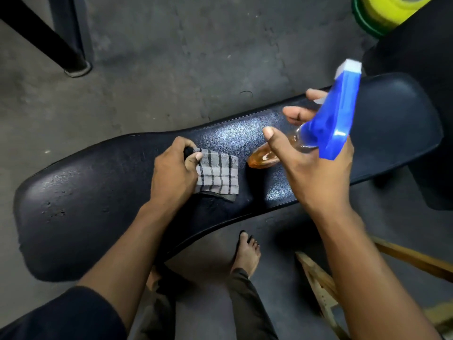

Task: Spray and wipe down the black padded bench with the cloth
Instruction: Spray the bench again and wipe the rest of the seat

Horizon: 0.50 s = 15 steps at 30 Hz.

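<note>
Here, seen from above through a head-worn camera, a person leans over a long black padded worktop that runs across the view from lower left to upper right, its surface shiny in the middle and speckled with small marks toward the left end. The left hand rests on the worktop near its centre, fingers curled and clenched on the edge of a grey cloth with dark checked lines; the cloth lies flat on the padding, just to the right of that hand. The right hand hovers above the worktop to the right of the cloth, gripping a clear spray bottle that holds orange liquid. The bottle is tilted, its base pointing down toward the padding near the cloth and its blue trigger head with a white nozzle tip raised up and away. Two fingers of this hand reach round the front of the trigger head, and the thumb lies along the bottle's neck. Below the worktop, a bare foot stands on the grey concrete floor. Pale wooden pieces lie at lower right.
</note>
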Tool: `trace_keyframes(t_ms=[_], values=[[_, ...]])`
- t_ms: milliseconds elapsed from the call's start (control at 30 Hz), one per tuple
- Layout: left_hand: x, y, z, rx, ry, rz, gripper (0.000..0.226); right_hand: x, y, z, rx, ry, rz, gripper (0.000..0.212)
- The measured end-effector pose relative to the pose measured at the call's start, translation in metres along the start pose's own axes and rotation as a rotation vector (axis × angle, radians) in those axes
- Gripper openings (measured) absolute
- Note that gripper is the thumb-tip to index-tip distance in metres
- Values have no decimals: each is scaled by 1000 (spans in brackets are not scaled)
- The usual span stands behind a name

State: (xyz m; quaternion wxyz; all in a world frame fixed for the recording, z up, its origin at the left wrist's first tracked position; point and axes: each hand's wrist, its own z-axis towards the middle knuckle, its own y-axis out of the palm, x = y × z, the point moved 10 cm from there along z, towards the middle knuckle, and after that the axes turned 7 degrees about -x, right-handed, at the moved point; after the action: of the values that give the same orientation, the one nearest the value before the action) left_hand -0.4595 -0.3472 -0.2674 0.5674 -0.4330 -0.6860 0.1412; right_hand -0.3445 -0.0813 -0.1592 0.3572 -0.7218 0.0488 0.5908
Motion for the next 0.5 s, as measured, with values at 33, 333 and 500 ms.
trace_keyframes(t_ms=[33,333,500], values=[[-1,0,-2,0,-2,-3,6,7,0,-1,-6,26,-2,73],[3,2,-18,-38,16,22,22,33,6,-23,-214,323,-412,69],[9,-4,-19,-35,55,82,25,43,33,-90,-655,615,-750,71]])
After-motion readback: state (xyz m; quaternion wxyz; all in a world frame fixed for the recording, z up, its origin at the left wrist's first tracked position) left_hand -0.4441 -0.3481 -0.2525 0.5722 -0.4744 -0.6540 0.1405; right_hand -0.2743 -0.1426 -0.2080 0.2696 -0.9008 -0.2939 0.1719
